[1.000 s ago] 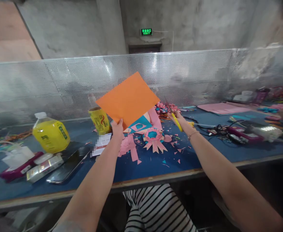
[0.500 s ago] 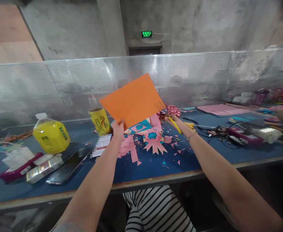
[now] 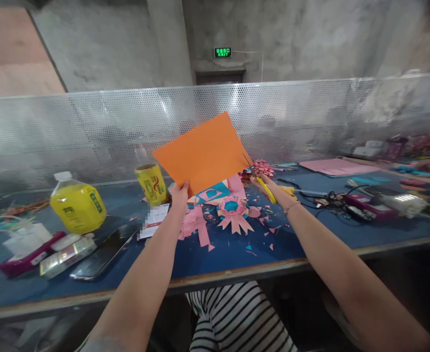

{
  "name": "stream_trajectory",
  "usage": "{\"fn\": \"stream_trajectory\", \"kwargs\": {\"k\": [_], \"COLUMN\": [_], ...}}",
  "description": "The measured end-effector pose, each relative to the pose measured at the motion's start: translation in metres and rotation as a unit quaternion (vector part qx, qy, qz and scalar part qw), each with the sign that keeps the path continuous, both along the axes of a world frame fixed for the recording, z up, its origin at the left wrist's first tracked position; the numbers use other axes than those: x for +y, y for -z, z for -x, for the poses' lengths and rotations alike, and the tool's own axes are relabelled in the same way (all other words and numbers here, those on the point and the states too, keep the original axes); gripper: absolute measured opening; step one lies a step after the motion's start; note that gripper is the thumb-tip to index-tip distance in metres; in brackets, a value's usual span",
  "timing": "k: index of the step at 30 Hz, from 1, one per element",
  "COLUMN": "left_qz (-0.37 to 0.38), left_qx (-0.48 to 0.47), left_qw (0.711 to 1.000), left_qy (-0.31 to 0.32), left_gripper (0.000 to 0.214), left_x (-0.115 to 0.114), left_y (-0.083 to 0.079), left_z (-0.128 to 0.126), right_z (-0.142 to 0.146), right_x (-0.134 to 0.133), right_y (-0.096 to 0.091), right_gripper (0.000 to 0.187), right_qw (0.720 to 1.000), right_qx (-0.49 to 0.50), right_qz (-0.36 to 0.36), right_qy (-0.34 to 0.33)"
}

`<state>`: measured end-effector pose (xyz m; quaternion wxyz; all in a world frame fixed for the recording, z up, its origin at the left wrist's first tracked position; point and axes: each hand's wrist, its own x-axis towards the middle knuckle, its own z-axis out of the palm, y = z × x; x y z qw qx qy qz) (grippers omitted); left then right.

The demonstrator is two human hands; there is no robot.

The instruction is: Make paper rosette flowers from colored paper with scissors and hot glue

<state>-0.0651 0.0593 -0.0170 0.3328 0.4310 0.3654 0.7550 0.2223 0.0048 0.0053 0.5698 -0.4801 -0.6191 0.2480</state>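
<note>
An orange sheet of paper (image 3: 203,154) is held up above the table, tilted, its lower left edge pinched in my left hand (image 3: 181,195). My right hand (image 3: 268,186) grips yellow-handled scissors (image 3: 264,188), whose blades reach the sheet's right edge near its lower corner. Whether the blades have cut into the paper I cannot tell. Below the sheet lies a pink and blue paper rosette (image 3: 234,208) with pointed tails. Pink paper pieces (image 3: 194,222) and a blue sheet with a cut-out (image 3: 215,191) lie beside it, partly covered.
On the left stand a bottle of yellow liquid (image 3: 78,205) and a yellow can (image 3: 151,185); a phone (image 3: 102,254) lies near the front edge. Pink sheets (image 3: 337,166) and a purple power strip (image 3: 371,208) with cables are on the right. A perforated metal screen (image 3: 126,132) runs along the back.
Both hands, the orange sheet and the scissors stay almost in place. At the far right edge, another person's hand has shifted slightly.
</note>
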Motion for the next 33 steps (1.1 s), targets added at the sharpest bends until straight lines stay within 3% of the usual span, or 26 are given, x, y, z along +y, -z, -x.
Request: {"fn": "stream_trajectory", "kwargs": {"k": [8, 17, 24, 33], "left_qz": [-0.009, -0.02, -0.03, -0.035], "left_qx": [0.027, -0.011, -0.025, 0.009], "left_qw": [0.999, 1.0, 0.999, 0.999], "left_qy": [-0.03, -0.012, -0.002, -0.023], "left_gripper": [0.018, 0.019, 0.02, 0.022], "left_x": [-0.001, -0.003, -0.001, 0.006], "left_y": [-0.002, -0.004, -0.005, -0.001], "left_z": [0.003, 0.002, 0.003, 0.008], "right_z": [0.0, -0.005, -0.007, -0.015], "right_x": [-0.019, 0.012, 0.022, 0.045], "right_y": [-0.009, 0.005, 0.015, 0.03], "right_gripper": [0.049, 0.049, 0.049, 0.05], "right_qw": [0.996, 0.998, 0.997, 0.993], "right_qx": [-0.052, -0.061, -0.071, -0.113], "right_qz": [0.066, 0.029, 0.023, 0.018], "right_qy": [-0.008, 0.019, 0.029, 0.037]}}
